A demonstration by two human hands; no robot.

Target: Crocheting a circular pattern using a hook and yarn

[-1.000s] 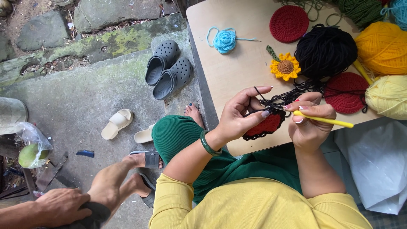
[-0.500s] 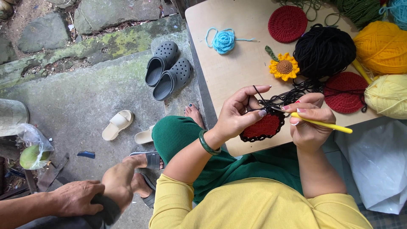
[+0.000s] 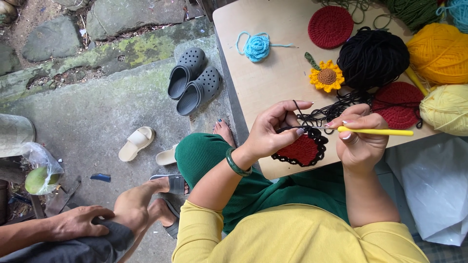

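My left hand (image 3: 273, 129) pinches a round red crochet piece (image 3: 303, 149) with a black lace edge, held over the near edge of the wooden table (image 3: 273, 73). My right hand (image 3: 358, 141) grips a yellow crochet hook (image 3: 378, 131), its tip against the piece's top rim. Black yarn (image 3: 331, 109) runs from the work to a black yarn ball (image 3: 373, 57) behind it.
On the table lie a blue crochet rose (image 3: 257, 47), a sunflower piece (image 3: 326, 77), two red discs (image 3: 330, 25), and orange (image 3: 436, 53) and pale yellow (image 3: 446, 108) yarn balls. Grey clogs (image 3: 194, 80) and beige slides (image 3: 137, 142) sit on the concrete. Another person's hand (image 3: 78, 221) rests bottom left.
My hands and the crochet piece shifted slightly toward me. The other person's hand at bottom left moved right along their leg and their foot shifted.
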